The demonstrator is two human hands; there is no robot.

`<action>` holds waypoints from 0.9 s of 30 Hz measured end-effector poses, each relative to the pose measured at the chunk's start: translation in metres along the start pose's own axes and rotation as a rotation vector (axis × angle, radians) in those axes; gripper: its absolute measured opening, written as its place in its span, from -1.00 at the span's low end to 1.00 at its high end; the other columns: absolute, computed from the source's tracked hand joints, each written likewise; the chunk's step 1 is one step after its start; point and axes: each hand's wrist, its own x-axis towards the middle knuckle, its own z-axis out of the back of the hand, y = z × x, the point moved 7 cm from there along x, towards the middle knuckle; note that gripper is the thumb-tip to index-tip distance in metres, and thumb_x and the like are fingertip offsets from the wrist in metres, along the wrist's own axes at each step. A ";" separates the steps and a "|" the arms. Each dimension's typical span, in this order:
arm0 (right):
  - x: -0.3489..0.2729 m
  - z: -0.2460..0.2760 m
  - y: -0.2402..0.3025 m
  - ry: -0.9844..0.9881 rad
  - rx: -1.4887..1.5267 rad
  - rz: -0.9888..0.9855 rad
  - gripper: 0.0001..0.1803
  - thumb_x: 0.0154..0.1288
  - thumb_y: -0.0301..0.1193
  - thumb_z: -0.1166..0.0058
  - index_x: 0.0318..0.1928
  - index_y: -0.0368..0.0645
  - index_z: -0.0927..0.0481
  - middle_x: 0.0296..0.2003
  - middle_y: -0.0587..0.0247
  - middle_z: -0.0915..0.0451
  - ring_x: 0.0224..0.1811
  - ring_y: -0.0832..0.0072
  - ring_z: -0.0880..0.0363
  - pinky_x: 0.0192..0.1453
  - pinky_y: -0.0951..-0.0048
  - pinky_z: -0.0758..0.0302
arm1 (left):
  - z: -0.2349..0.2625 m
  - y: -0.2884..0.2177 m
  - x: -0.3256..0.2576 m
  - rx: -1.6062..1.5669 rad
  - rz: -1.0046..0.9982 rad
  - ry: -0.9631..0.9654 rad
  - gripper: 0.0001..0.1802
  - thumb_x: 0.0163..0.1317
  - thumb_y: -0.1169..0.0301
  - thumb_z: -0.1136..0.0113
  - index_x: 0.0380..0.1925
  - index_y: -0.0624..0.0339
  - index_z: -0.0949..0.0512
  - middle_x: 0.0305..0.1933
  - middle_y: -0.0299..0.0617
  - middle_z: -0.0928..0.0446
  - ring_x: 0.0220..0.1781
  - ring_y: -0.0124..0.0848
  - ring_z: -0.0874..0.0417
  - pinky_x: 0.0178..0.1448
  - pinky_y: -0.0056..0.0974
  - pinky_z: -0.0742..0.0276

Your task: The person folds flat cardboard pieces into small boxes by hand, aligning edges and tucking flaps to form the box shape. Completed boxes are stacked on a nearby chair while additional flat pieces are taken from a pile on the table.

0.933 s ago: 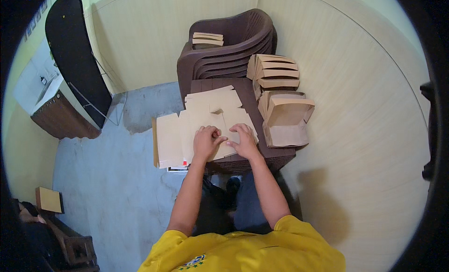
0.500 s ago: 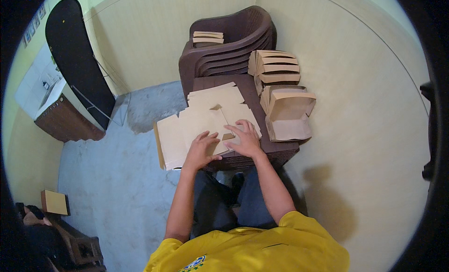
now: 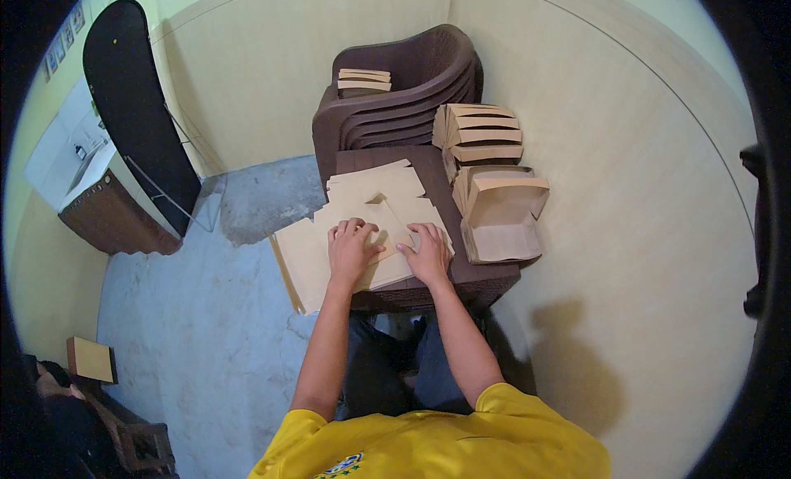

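Flat tan cardboard box blanks (image 3: 313, 257) lie overlapping on a dark brown woven-look table (image 3: 474, 275). Over the top blank, my left hand (image 3: 353, 252) rests with curved fingers apart and its thumb pointing right. Beside it, my right hand (image 3: 427, 252) touches the blank's right part, fingers spread and bent, thumb toward the left hand. Between the two thumbs a darker patch shows; whether it is a raised flap or a shadow I cannot tell. A small cut flap (image 3: 376, 198) stands up a little beyond the hands.
Folded cardboard boxes (image 3: 482, 133) and an open box (image 3: 504, 224) stand along the table's right side. Behind is a stack of brown plastic chairs (image 3: 395, 108) with more box pieces (image 3: 364, 81) on its seat. A black ironing board (image 3: 140, 108) leans at left; a person (image 3: 70, 413) is at lower left.
My left hand has moved farther onto the blank, and my right hand has drawn slightly back. The small flap that stood by the right hand is now hidden or shifted. The whole view has tilted slightly.
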 end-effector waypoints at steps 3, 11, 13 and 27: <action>0.006 -0.001 0.005 -0.044 -0.071 -0.002 -0.48 0.16 -0.22 -0.60 0.11 -0.07 -0.72 0.12 0.18 -0.62 0.29 0.10 -0.52 0.40 0.10 -0.48 | -0.010 0.005 0.001 0.111 -0.017 0.150 -0.63 0.20 0.19 -0.57 0.02 -0.11 -0.79 0.11 -0.19 -0.66 0.23 -0.13 -0.63 0.24 0.02 -0.64; 0.041 -0.014 -0.002 -0.100 -0.189 -0.132 -0.48 0.05 -0.07 -0.67 -0.08 -0.05 -0.76 0.00 0.17 -0.59 0.22 0.09 -0.50 0.28 0.04 -0.52 | -0.036 0.019 -0.002 -0.010 0.109 0.441 -0.46 0.16 0.24 -0.56 0.17 0.05 -0.72 0.23 -0.06 -0.65 0.21 0.07 -0.70 0.31 0.04 -0.66; 0.046 -0.013 -0.001 -0.101 -0.224 -0.113 -0.45 0.02 -0.01 -0.68 -0.11 -0.05 -0.76 0.00 0.18 -0.58 0.22 0.10 -0.50 0.26 0.02 -0.53 | -0.044 0.017 0.011 0.102 0.020 0.570 -0.39 0.17 0.13 -0.54 0.22 0.05 -0.69 0.23 -0.02 -0.66 0.21 0.06 -0.70 0.30 0.04 -0.68; 0.052 -0.013 -0.007 -0.081 -0.225 -0.121 -0.41 -0.01 0.10 -0.66 -0.17 -0.06 -0.75 0.01 0.22 -0.56 0.25 0.13 -0.48 0.29 0.03 -0.50 | -0.033 0.020 0.033 0.134 -0.379 0.631 -0.30 0.33 -0.26 -0.35 0.37 -0.23 -0.64 0.59 -0.17 -0.47 0.59 -0.06 -0.46 0.61 0.10 -0.40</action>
